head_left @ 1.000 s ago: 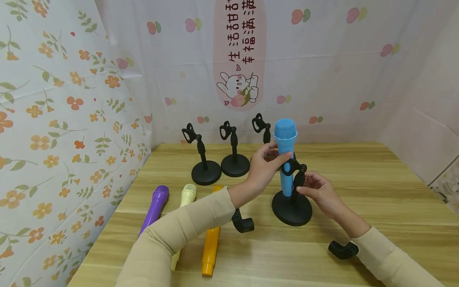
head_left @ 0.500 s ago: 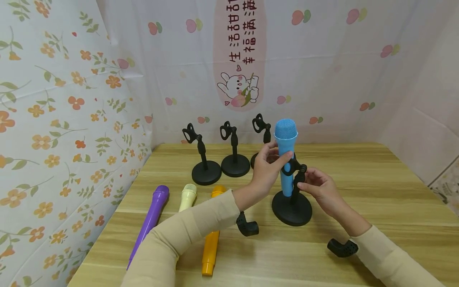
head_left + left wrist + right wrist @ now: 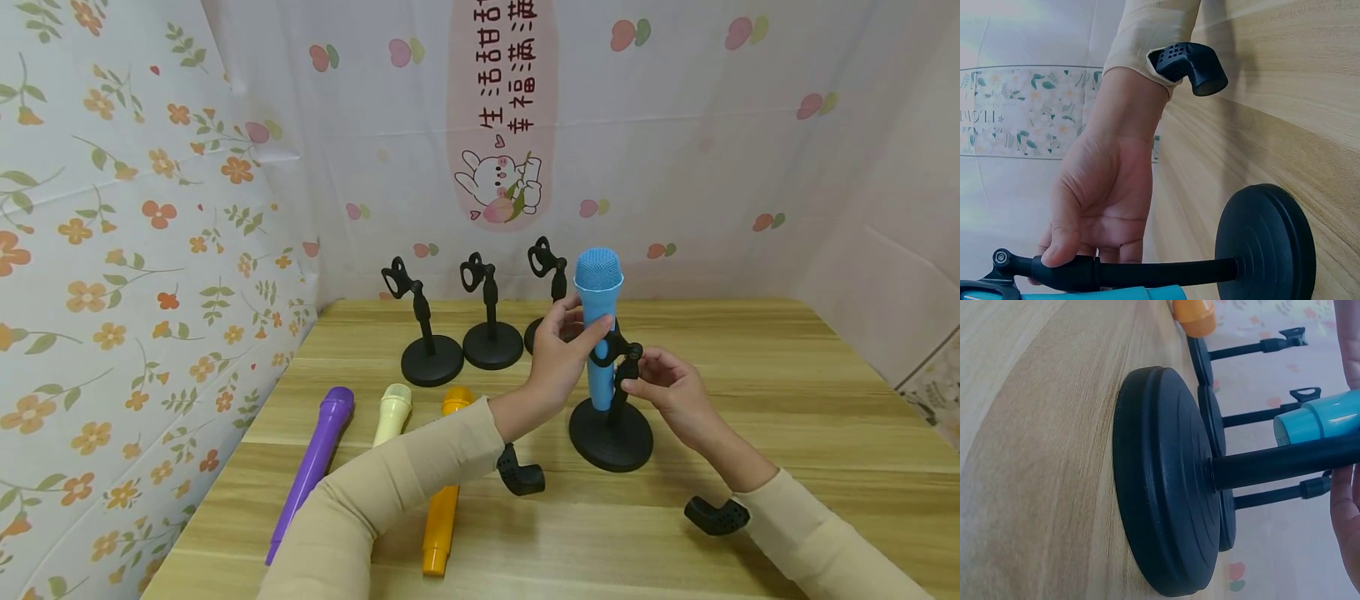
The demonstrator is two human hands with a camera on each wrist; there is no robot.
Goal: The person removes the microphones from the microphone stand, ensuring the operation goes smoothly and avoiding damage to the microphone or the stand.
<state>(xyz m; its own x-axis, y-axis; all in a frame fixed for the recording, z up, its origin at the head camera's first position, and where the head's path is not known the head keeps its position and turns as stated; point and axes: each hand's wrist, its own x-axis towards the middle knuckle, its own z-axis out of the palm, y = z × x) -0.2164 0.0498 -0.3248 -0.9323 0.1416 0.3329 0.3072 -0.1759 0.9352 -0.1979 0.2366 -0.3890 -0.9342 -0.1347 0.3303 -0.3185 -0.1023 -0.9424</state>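
Your left hand [image 3: 558,354] has its fingers curled round the blue microphone [image 3: 598,312], which stands upright in the clip of the near black stand [image 3: 611,433]. Your right hand [image 3: 671,392] pinches that stand's post just below the clip, thumb on top (clear in the left wrist view). Behind the stand: three empty stands [image 3: 491,342] in a row. Left of it, flat on the wooden table [image 3: 787,400]: purple microphone [image 3: 315,458], cream microphone [image 3: 392,412], orange microphone [image 3: 441,517].

blue microphone [image 3: 598,325], black stand [image 3: 611,433], purple microphone [image 3: 315,458]
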